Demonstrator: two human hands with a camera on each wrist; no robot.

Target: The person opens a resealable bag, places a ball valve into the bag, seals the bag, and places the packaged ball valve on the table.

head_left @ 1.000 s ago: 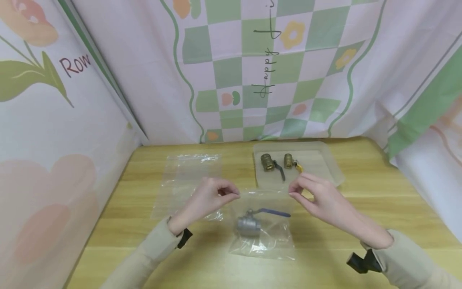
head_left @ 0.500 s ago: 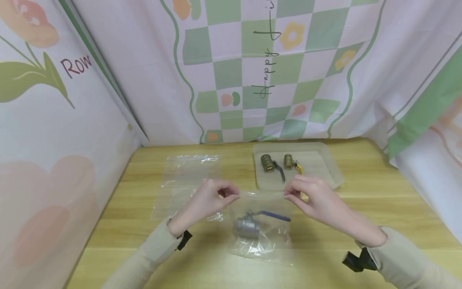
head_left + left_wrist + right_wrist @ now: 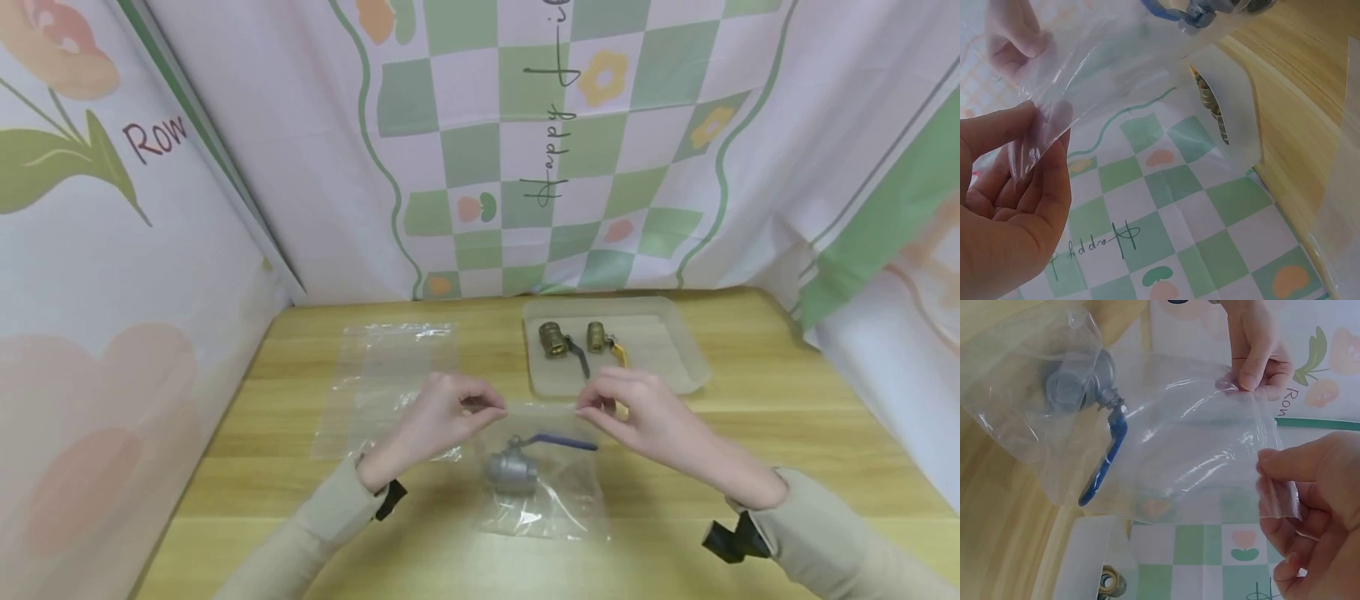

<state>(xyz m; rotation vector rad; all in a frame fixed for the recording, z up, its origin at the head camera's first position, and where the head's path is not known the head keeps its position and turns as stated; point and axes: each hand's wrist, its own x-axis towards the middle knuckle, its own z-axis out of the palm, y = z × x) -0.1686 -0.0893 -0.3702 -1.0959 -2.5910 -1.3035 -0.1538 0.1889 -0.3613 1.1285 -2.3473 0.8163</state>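
Note:
A clear zip-lock bag (image 3: 558, 500) hangs between my two hands, its mouth edge uppermost. Inside lies a silver ball valve (image 3: 512, 472) with a blue lever handle, low in the bag. My left hand (image 3: 450, 418) pinches the left end of the top strip between thumb and fingers; the left wrist view shows the film folded over those fingers (image 3: 1047, 194). At the strip's other end, my right hand (image 3: 637, 412) pinches the film, with the thumb (image 3: 1294, 464) on the near side in the right wrist view.
Behind the bag stands a shallow translucent tray (image 3: 686, 354) holding a brass valve with a black handle (image 3: 553, 340) and a smaller brass valve with a yellow handle (image 3: 597, 337). Another clear bag (image 3: 382, 367) lies flat at the left. Patterned curtains (image 3: 480, 150) surround the wooden table (image 3: 247, 483).
My right hand has slid leftward along the bag's top edge, closer to my left hand. The left hand keeps its pinch and has shifted slightly right.

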